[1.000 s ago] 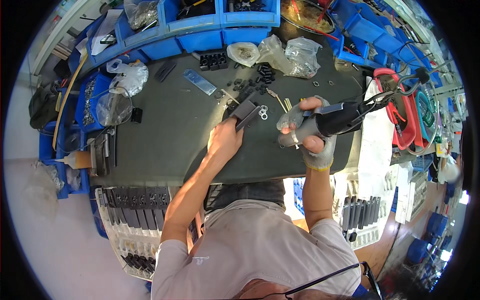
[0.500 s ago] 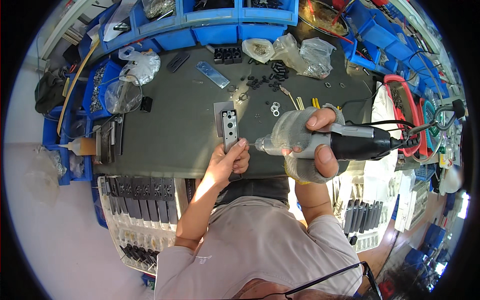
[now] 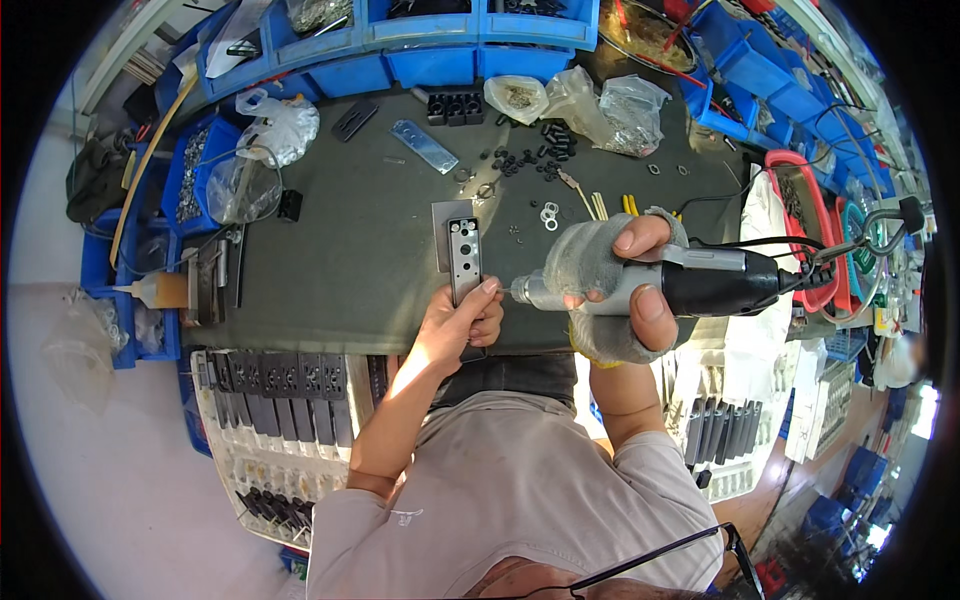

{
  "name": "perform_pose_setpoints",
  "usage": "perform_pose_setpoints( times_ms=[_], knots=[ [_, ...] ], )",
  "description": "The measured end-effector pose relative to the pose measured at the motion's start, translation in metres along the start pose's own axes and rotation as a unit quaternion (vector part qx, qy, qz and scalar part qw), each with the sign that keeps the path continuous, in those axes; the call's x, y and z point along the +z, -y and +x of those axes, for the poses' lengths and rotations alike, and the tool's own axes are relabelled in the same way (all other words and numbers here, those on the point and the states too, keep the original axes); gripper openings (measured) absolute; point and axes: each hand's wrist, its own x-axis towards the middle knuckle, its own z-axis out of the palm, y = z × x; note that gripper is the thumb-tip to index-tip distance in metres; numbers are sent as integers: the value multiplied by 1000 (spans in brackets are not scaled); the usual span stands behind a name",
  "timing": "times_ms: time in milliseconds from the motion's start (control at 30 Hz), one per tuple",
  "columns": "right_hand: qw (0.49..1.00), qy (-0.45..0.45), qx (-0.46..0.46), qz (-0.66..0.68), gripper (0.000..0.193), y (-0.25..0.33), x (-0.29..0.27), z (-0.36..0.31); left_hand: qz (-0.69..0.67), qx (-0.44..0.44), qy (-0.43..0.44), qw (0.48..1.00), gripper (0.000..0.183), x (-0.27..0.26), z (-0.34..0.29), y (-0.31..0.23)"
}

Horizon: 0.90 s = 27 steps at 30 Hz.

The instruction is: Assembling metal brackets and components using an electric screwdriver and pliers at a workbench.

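Observation:
My bare left hand is closed around the lower end of a narrow silver metal plate with dark holes and a black edge, which stands out over the mat. A flat grey piece lies beside and partly behind it. My right hand, in a grey fingerless glove, grips a silver-and-black electric screwdriver held level. Its tip points left and comes close to my left fingertips; whether it touches the plate there I cannot tell, as the fingers hide that spot.
Small black parts, washers and a blue-filmed strip lie on the dark mat. Blue bins line the back. Bags of hardware stand behind my right hand. Trays of black parts flank my lap. A cord trails right.
Both hands keep nearly the same place and grip. The plate has shifted and turned very slightly in my left hand. The screwdriver has barely moved.

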Motion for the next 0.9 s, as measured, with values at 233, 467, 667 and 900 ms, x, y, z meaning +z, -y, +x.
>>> perform_pose_setpoints(
  times_ms=[233,467,667,900],
  knots=[
    [1000,-18,-8,6,44,0,-2,-2,-7,-2,21,1000,26,-2,0,2],
    [999,-25,-19,-25,44,-1,-6,-5,-9,1,21,1000,23,0,1,5],
    [999,-13,-30,-28,43,6,0,-5,-109,-12,42,993,20,-1,-3,3],
    [998,-2,-21,-54,45,-3,9,0,-82,-18,32,996,24,3,-10,8]
  ],
)
